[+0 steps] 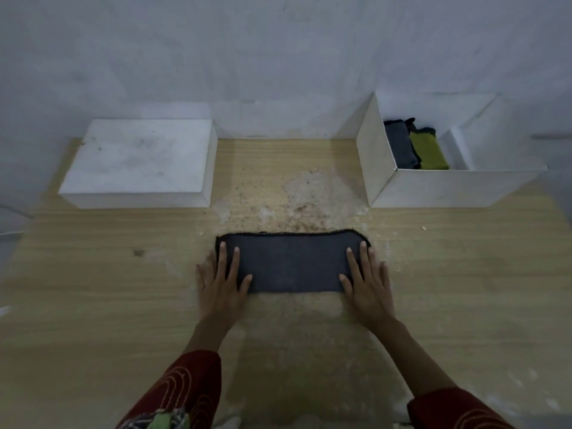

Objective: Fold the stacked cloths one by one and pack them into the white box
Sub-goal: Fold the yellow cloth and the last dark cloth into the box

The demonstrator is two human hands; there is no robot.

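You are pressing your left hand [221,281] and right hand [365,281] flat, fingers spread and gripping nothing, on the two ends of a dark cloth [291,264] lying as a long strip on the table [93,274]. It is looking half folded. At two o'clock, the white box [439,187] is already holding a grey cloth [400,147] and a green cloth [427,151]. No stack is showing.

No text, label, brand or number can be read anywhere; the dim, soft view may hide faint marks.
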